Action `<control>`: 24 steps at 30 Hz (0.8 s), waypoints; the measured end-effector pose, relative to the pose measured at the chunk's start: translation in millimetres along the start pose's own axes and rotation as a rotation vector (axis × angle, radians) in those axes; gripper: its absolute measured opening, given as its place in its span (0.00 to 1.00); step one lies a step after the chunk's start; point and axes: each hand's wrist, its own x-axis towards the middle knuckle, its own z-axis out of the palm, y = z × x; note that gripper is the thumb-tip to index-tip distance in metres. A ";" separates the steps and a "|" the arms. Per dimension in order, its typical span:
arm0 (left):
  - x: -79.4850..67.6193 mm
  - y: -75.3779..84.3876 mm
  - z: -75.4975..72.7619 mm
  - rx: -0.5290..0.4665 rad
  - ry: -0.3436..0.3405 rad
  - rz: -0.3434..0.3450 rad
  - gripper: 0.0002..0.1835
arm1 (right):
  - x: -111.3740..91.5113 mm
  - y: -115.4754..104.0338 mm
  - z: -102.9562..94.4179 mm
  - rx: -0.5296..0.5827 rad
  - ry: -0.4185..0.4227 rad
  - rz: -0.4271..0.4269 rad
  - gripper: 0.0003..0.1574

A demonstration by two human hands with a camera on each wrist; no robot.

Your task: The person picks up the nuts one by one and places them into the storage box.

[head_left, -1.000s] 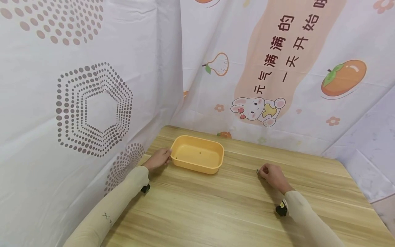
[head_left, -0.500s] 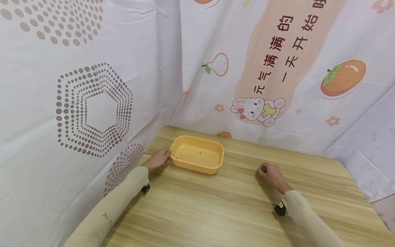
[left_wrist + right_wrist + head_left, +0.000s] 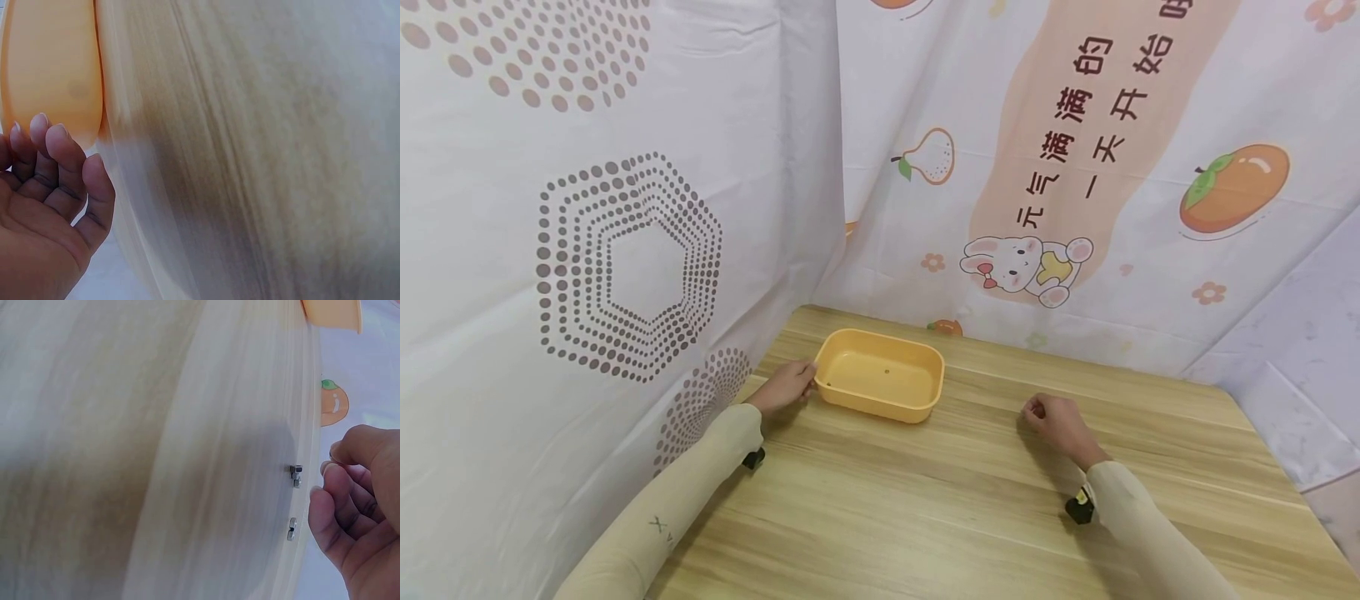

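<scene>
My left hand (image 3: 786,386) holds the left end of a yellow plastic basin (image 3: 880,408), thumb at the rim and fingers curled against the outside in the left wrist view. Nothing lies in the basin except small dark spots on its floor. Over the right part of the table, my right hand (image 3: 1060,423) pinches thumb against forefinger, with a thin dark sliver of a small metal nut (image 3: 332,457) between the tips. Several silvery nuts (image 3: 296,469) lie on the wood close by in the right wrist view; in the head view the hand hides them.
The wood-grain table (image 3: 880,508) runs back to a white printed curtain (image 3: 895,250). Another curtain (image 3: 760,208) with dotted patterns hangs close along the left arm. Black wrist cameras (image 3: 1081,507) sit under both sleeves.
My right hand has shifted slightly left and up; the small shiny bit seen at its fingertips a second ago is out of sight in the head view. Left hand and basin stay put.
</scene>
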 end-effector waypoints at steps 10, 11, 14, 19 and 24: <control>0.4 -0.1 0.4 0.031 0.005 0.008 0.19 | 1.3 -8.0 -1.2 0.017 -0.010 -0.001 0.06; 0.4 -0.1 0.5 0.030 0.006 0.007 0.19 | 1.5 -8.6 -1.0 0.017 -0.010 -0.002 0.06; 0.4 -0.2 0.6 0.023 0.008 0.005 0.19 | 1.9 -10.3 -0.9 0.021 -0.007 -0.004 0.06; 0.9 -0.4 0.7 0.007 0.009 -0.010 0.19 | 2.9 -11.9 -0.4 0.026 -0.008 -0.003 0.06; 0.9 -0.5 0.4 -0.002 0.002 -0.009 0.19 | 3.8 -13.9 0.4 0.019 -0.001 -0.013 0.06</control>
